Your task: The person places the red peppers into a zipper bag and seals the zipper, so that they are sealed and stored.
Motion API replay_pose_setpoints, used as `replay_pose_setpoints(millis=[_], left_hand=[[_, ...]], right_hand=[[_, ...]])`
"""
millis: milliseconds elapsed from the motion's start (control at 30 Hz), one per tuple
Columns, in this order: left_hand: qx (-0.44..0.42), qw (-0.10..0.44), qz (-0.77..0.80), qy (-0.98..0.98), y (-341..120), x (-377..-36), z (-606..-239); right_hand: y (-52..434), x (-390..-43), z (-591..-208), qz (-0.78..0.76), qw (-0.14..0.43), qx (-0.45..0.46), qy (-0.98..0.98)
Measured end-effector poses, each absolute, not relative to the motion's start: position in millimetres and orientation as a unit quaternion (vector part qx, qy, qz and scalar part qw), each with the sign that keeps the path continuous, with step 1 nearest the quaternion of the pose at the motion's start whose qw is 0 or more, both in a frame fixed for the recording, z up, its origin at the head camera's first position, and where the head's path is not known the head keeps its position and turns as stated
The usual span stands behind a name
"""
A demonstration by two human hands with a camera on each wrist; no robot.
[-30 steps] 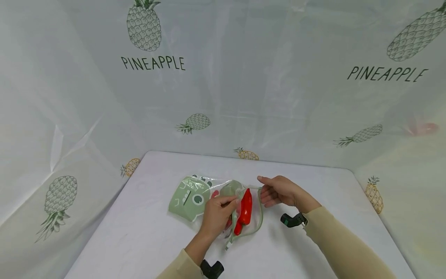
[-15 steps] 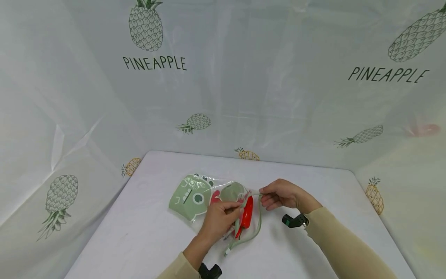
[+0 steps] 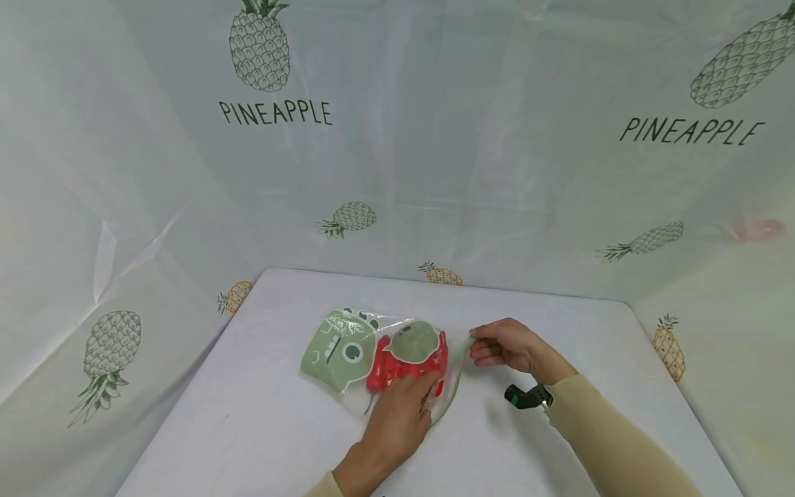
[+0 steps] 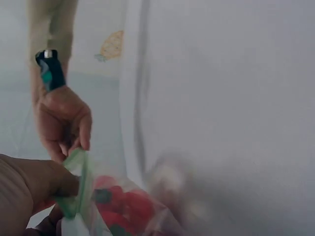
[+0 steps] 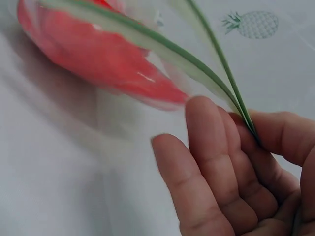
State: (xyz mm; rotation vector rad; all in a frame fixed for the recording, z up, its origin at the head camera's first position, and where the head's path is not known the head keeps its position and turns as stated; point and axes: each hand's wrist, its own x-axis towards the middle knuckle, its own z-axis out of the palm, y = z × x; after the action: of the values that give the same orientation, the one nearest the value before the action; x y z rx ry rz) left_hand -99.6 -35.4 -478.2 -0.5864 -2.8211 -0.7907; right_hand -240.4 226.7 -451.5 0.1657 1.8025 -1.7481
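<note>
A clear zip bag [image 3: 338, 352] with a green cartoon dinosaur print lies on its side on the white table. Several red peppers [image 3: 388, 376] show through its plastic; in the left wrist view, red peppers [image 4: 138, 206] with dark green stems fill it near the mouth. My right hand [image 3: 512, 348] pinches one part of the green zip rim [image 5: 172, 46] between thumb and index finger, its other fingers loosely bent. My left hand [image 3: 397, 417] is at the bag's mouth, index finger stretched forward over the red contents. Its fingertips are partly hidden by the rim.
The white table [image 3: 261, 414] has rounded far corners. Behind and beside it hangs a pale curtain [image 3: 472, 138] printed with pineapples. A black wrist camera [image 3: 524, 396] sits on my right wrist.
The red pepper lying at the bag's mouth has moved left among the others. My right hand has taken hold of the rim and drawn it slightly right; my left index finger has straightened.
</note>
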Motion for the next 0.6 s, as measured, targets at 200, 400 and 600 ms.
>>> replay_pose_setpoints(millis=[200, 400, 600], left_hand=[[-0.196, 0.16, -0.177, -0.951, -46, -112, -491], [-0.178, 0.211, -0.163, -0.947, -65, -128, -495], [-0.2, 0.297, -0.149, -0.922, -88, -144, -504]], right_hand=[[233, -238, -456, -0.682, 0.256, 0.1, 0.677], [244, -228, -460, -0.692, 0.222, 0.11, 0.678], [247, -209, -463, -0.688, 0.197, 0.103, 0.691]])
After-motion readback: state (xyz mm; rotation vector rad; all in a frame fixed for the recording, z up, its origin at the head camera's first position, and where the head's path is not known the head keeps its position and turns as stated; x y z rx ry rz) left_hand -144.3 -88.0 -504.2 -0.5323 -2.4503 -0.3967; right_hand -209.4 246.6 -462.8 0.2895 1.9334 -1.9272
